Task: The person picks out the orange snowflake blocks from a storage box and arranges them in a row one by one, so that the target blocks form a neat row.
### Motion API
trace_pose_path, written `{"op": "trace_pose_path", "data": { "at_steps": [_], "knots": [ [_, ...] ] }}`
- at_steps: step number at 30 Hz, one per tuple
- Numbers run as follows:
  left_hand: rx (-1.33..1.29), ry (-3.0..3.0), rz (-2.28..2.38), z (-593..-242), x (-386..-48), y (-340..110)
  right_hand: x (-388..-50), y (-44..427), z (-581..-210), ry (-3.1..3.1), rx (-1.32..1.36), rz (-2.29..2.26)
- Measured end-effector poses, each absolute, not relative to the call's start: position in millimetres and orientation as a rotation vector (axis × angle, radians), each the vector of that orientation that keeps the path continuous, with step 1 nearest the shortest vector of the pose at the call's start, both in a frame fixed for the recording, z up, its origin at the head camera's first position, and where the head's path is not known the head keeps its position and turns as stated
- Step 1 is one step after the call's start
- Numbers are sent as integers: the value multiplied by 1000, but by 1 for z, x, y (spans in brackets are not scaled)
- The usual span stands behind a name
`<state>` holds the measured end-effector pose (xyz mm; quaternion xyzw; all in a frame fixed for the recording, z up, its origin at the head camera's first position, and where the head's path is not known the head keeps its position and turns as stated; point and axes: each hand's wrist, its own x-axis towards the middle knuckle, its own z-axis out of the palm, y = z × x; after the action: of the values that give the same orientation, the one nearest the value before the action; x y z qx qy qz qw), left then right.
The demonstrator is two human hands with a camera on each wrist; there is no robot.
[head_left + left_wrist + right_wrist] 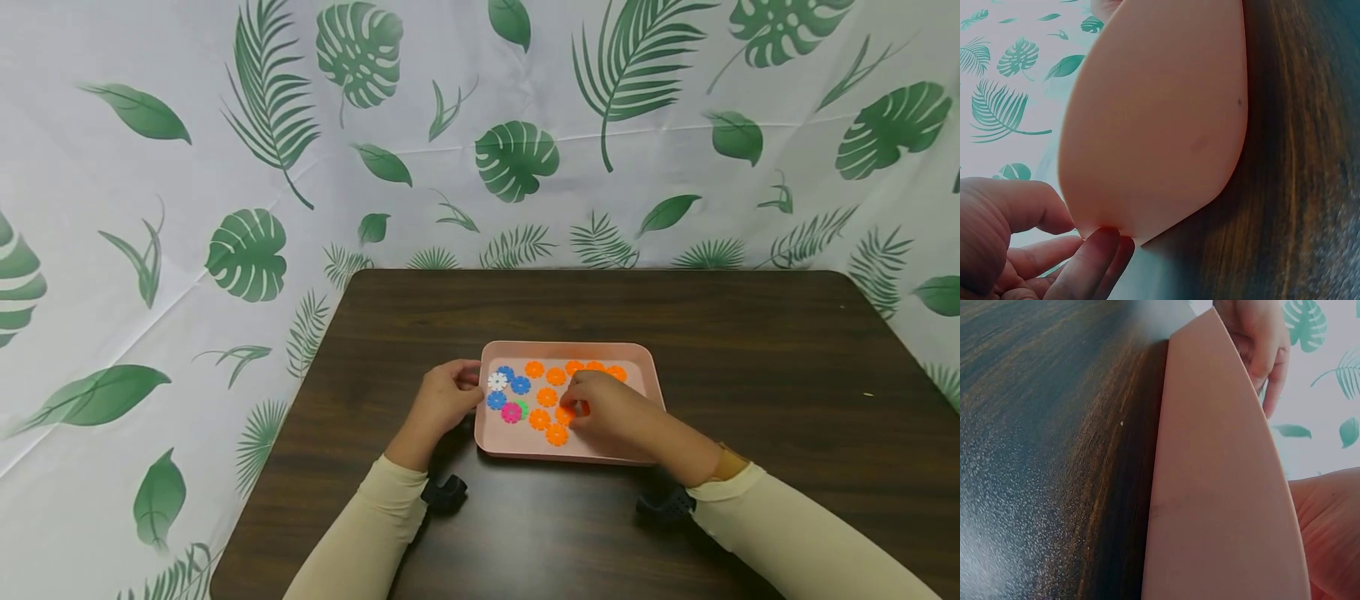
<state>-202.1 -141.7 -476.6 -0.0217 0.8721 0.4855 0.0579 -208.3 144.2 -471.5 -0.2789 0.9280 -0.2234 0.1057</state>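
My left hand point(447, 400) grips the left rim of a pink tray point(525, 450); in the left wrist view its thumb and fingers point(1100, 250) pinch the tray's wall point(1160, 125). Inside lie several notched orange discs point(557, 434), spread from the middle to the upper right. Blue discs point(497, 401), a white disc point(497, 382), a pink disc point(511, 412) and a partly covered green one point(523, 409) are grouped at the left. Over the tray, my right hand point(611, 408) has curled fingers at an orange disc point(564, 416), seemingly pinching it. That hand hides part of the tray's right side.
The tray rests on a dark wooden table point(750, 358). Behind it hangs a white cloth with green leaves point(517, 158). Dark devices sit at the left wrist point(446, 495) and right wrist point(665, 505), near the table surface.
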Motion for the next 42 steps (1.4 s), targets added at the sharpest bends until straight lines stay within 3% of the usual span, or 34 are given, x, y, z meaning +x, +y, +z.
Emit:
{"op": "trace_pose_path", "data": {
  "at_steps": [27, 42],
  "knots": [
    [-78, 2647, 1441, -477, -202, -139, -205, 149, -477, 2830, -778, -684],
    [-125, 2618, 1474, -477, -201, -139, -215, 174, -468, 2798, -789, -1007]
  ]
}}
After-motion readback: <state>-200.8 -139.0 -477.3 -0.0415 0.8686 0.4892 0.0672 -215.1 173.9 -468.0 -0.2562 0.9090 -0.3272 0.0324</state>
